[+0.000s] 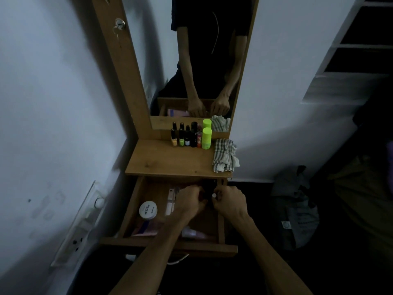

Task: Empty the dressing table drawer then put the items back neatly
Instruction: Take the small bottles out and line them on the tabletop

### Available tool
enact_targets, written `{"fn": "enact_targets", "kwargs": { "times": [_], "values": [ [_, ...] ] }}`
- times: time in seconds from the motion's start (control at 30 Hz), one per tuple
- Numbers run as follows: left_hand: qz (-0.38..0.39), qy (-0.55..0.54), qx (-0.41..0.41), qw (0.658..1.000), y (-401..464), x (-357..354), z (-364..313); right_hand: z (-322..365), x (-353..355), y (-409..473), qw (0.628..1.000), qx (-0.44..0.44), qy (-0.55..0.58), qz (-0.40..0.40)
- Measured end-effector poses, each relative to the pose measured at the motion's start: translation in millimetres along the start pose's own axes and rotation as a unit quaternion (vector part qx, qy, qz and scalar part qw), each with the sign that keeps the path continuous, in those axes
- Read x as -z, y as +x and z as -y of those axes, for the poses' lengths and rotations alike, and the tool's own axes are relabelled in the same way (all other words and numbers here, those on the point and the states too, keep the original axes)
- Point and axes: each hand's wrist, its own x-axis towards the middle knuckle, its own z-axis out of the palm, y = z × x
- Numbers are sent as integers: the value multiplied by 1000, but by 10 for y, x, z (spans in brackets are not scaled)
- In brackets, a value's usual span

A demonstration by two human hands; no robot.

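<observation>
Two bare forearms rise from the bottom of the frame into the open drawer [136,201] at lower centre. The left hand [188,202] is curled around something dark I cannot make out; the right hand [230,202] pinches a small white-capped item [214,195]. Left of the hands lies a white round jar [148,209]. Small bottles [187,138] stand on the tabletop [165,160] above.

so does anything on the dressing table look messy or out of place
Only the striped cloth stands out: it lies crumpled at the tabletop's right edge, partly overhanging. The small bottles and green container stand upright in a tidy row by the mirror. Nothing looks spilled or broken; the open drawer is too dim to judge.
</observation>
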Motion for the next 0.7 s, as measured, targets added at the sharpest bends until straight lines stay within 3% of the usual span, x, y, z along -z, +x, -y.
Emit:
{"fn": "enact_targets", "kwargs": {
  "times": [0.4,0.7],
  "values": [
    [-49,-8,-5,999,16,-113,-14,-60,-109,10,1000,9,-8,-13],
    [-41,-29,3,999,13,-183,-14,-72,-136,17,1000,9,3,-7]
  ]
}}
